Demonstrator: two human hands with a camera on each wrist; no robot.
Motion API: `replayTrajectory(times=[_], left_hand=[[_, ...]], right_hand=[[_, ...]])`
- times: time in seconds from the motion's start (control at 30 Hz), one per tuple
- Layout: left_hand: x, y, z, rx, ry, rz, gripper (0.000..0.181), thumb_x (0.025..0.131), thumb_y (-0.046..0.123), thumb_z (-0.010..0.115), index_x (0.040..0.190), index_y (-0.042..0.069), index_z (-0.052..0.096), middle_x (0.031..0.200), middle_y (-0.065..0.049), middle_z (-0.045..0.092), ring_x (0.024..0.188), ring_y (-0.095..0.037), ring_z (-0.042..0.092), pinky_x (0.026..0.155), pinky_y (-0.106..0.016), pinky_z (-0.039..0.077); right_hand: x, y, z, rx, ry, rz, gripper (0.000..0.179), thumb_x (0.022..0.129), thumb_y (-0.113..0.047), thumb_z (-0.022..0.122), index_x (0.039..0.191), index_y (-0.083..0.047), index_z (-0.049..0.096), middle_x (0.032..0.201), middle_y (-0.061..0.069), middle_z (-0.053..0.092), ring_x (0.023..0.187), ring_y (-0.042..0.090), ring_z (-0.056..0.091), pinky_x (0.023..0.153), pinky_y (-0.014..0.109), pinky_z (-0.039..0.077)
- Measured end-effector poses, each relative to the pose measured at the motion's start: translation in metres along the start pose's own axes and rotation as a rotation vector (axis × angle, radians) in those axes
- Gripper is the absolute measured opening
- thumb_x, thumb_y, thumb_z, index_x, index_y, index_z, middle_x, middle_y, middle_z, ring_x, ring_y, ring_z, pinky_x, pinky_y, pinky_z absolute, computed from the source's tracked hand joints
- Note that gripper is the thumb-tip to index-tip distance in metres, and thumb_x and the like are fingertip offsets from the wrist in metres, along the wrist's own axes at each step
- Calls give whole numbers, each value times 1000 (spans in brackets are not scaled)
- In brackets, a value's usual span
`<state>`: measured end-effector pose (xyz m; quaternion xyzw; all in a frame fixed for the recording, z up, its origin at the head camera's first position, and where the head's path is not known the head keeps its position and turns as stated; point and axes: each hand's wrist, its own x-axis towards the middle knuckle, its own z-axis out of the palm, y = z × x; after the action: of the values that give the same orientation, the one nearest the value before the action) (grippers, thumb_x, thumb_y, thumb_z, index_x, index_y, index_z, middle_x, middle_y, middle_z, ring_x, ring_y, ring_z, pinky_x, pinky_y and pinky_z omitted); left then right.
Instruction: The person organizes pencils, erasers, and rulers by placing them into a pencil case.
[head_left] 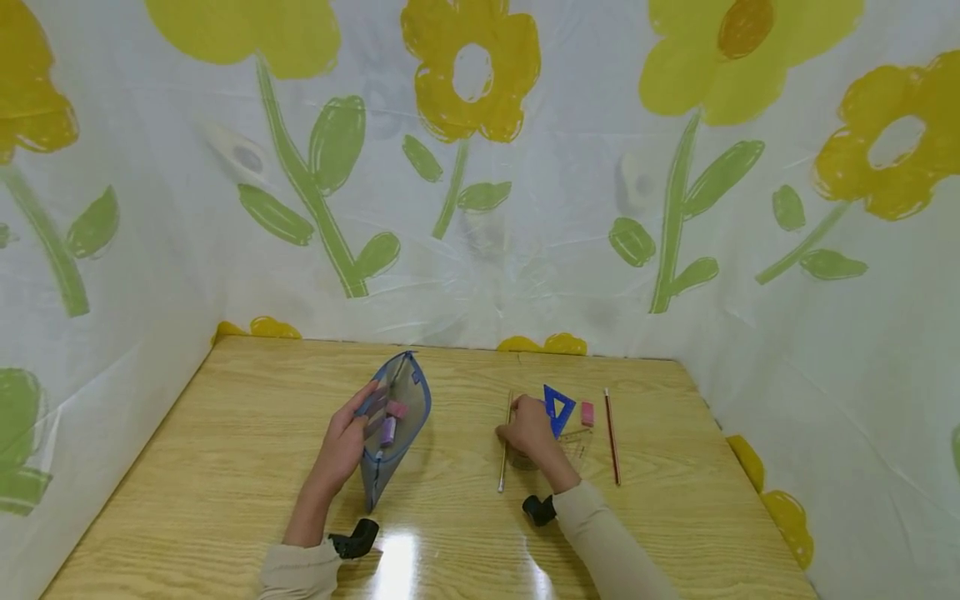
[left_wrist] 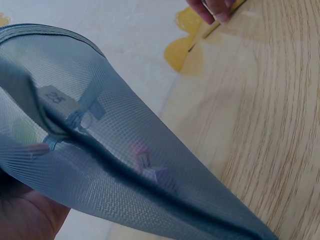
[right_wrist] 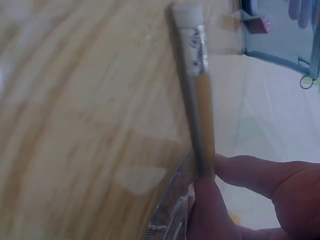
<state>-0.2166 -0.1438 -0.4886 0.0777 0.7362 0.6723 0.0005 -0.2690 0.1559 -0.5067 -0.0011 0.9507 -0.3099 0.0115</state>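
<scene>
My left hand (head_left: 341, 446) grips a blue-edged mesh zip pouch (head_left: 412, 412) by its left side, holding it tilted with its mouth open. A pink eraser (head_left: 397, 409) and a small purple block (head_left: 387, 431) show inside it; the left wrist view shows the mesh (left_wrist: 135, 115) close up. My right hand (head_left: 531, 433) pinches a yellow pencil (head_left: 502, 467) between thumb and fingers, near the table. In the right wrist view the pencil's white eraser end (right_wrist: 188, 16) points away from the fingers. A clear curved plastic piece (right_wrist: 172, 210) lies beside the pencil, partly hidden by the hand.
Right of my right hand lie a blue set square (head_left: 550, 397), a clear protractor (head_left: 579, 446), another pink eraser (head_left: 587, 414) and a dark red pencil (head_left: 612, 442). A white flower-printed sheet (head_left: 555, 275) rises behind and beside the wooden table (head_left: 247, 433).
</scene>
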Motion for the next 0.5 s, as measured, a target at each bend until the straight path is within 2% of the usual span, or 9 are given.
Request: replayTrajectory(times=[0.1, 0.17, 0.33, 0.5], left_hand=[[-1, 1, 0, -1, 0, 3, 60, 99, -7, 20, 159, -4, 25, 162, -26, 31, 147, -44, 34, 118, -57, 32], [-1, 1, 1, -3, 2, 1, 60, 99, -7, 20, 159, -4, 25, 162, -26, 31, 147, -43, 34, 119, -56, 33], [-2, 1, 1, -10, 0, 1, 61, 98, -7, 19, 159, -4, 24, 161, -26, 31, 148, -42, 33, 119, -55, 32], [-2, 0, 1, -5, 2, 12, 61, 98, -8, 19, 159, -4, 24, 161, -27, 32, 148, -42, 33, 118, -56, 32]], right_hand=[[1, -2, 1, -6, -1, -12, 45, 81, -8, 81, 117, 12, 65, 108, 24, 69, 86, 29, 66, 71, 40, 60], [2, -3, 0, 1, -10, -28, 42, 82, -5, 79, 117, 13, 65, 101, 22, 70, 80, 28, 65, 69, 39, 59], [3, -4, -1, 27, -21, -26, 44, 80, -5, 79, 117, 13, 63, 92, 18, 68, 77, 23, 60, 69, 38, 58], [5, 1, -2, 69, -44, 14, 47, 78, -8, 78, 118, 11, 63, 101, 19, 68, 77, 21, 59, 65, 34, 55]])
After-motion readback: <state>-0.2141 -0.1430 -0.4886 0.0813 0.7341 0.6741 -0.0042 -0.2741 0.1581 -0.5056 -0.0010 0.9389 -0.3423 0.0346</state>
